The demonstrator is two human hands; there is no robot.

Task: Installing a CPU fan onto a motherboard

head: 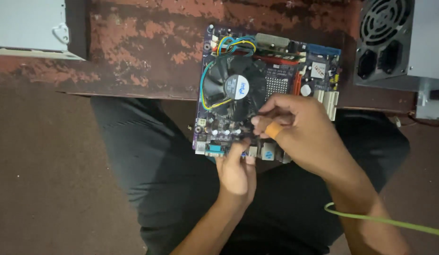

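Note:
A purple computer motherboard juts off the edge of a worn reddish table, over my lap. A round black cooling fan with coloured wires sits on its left half. My left hand grips the board's near edge by the port connectors. My right hand rests on the board beside the fan, fingers curled and pinched at the fan's lower right rim; a tan bandage wraps one finger. What the fingertips pinch is hidden.
A grey power supply with a fan grille stands at the table's right. A pale metal case lies at the top left. A green cable crosses my right forearm. The table edge runs above my dark trousers.

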